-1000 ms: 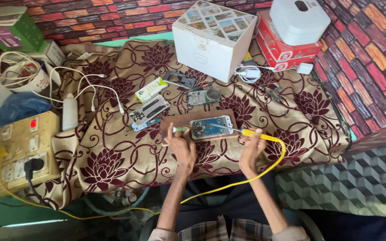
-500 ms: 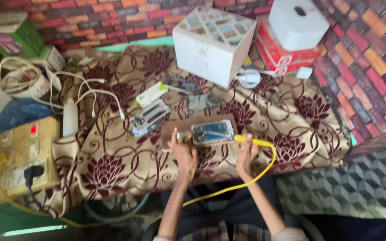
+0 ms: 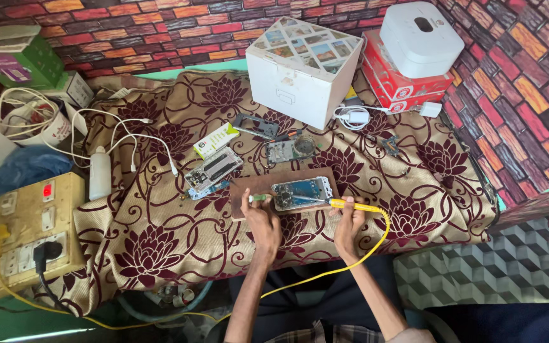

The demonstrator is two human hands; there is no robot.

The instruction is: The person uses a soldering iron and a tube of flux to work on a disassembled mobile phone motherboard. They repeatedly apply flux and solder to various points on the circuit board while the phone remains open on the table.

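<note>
The opened phone (image 3: 301, 193) lay on the wooden board (image 3: 249, 188); your right hand (image 3: 349, 223) gripped the yellow soldering iron (image 3: 351, 205), your left hand (image 3: 263, 219) pinched a green-tipped tool (image 3: 259, 198). A slip could have scorched the phone or tablecloth (image 3: 160, 248)

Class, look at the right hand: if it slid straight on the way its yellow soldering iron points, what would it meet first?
The right hand aims its yellow soldering iron leftward, so it would probably first meet the opened phone on the wooden board. Whether the tip already touches it is unclear.
</note>
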